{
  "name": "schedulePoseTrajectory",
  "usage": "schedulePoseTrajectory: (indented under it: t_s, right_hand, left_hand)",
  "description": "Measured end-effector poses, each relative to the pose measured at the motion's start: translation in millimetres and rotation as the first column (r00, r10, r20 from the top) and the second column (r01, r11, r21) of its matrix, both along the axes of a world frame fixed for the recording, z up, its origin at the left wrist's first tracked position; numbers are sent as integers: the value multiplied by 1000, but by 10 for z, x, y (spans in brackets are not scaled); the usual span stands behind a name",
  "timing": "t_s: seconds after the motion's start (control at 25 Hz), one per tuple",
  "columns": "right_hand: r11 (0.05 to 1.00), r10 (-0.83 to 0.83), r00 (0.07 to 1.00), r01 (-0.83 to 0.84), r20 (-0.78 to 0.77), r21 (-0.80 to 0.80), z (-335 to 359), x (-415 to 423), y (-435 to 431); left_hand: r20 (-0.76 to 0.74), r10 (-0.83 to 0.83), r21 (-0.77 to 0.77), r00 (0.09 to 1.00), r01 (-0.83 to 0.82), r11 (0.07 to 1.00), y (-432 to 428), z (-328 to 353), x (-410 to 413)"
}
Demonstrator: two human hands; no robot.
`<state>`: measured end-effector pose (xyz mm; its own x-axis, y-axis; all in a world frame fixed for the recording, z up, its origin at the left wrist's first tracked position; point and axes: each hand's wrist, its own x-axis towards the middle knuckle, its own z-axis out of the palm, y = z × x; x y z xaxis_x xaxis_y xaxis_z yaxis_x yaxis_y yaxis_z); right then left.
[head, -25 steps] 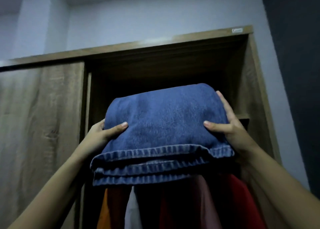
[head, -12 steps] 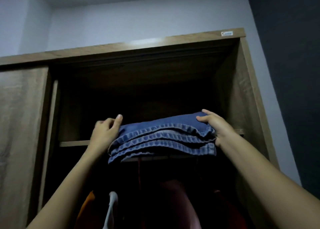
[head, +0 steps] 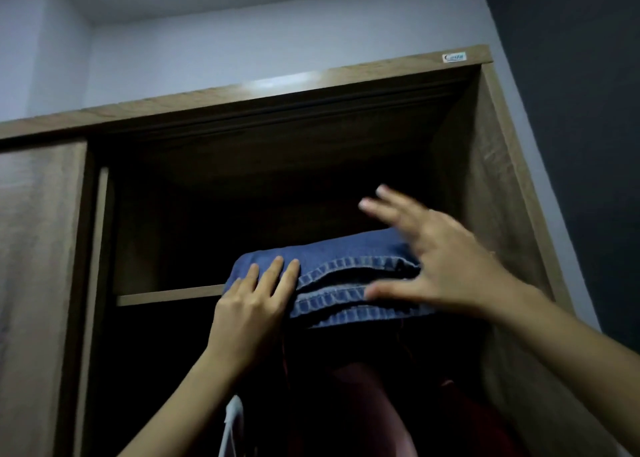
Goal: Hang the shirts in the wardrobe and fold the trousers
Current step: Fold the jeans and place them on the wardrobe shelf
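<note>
On the upper shelf (head: pixel 166 294) of the wood-grain wardrobe (head: pixel 502 179), folded blue denim trousers (head: pixel 346 259) are seen, with the stitched hems stacked toward the camera and the front edge overhanging the shelf. Pale wall (head: pixel 242 34) is seen above the wardrobe. The left hand (head: pixel 249 307) is laid flat on the trousers' left end, fingers straight. The right hand (head: pixel 440 259) is spread wide and blurred before the right end; contact cannot be told. Half a second ago both ends were gripped. Below the shelf, reddish garments (head: pixel 363 404) and a white hanger (head: pixel 232 418) are dimly seen.
</note>
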<state>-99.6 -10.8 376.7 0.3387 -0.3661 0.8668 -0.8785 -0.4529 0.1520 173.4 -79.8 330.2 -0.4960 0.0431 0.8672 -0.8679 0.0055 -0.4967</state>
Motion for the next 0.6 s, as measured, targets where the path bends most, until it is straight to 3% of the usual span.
schedulePoseTrajectory:
  t_s: [0.08,0.2,0.36,0.48,0.6]
  right_hand:
    - [981,-191,952,190,-239,-29,-118,107,-96]
    - [914,-338,916,266,-215,-305,-126,102,-375]
    - [863,-318,930,203,-186,-463,3,-39,-450]
    - [788,-396,905,248,-156,-564,244,-195,-495]
    - [808,-437,887,313,-151,-499,448,-378,-638]
  left_hand:
    - [-3,-15,3,1000,15,1000,-16,-3,20]
    - [32,-72,-41,997,73,996,22,73,1]
    - [90,-142,-98,986,150,984,31,340,-99]
    - [111,-130,-35,985,135,990,-82,663,-232]
    - [74,-86,235,994,67,970,-207,928,-440]
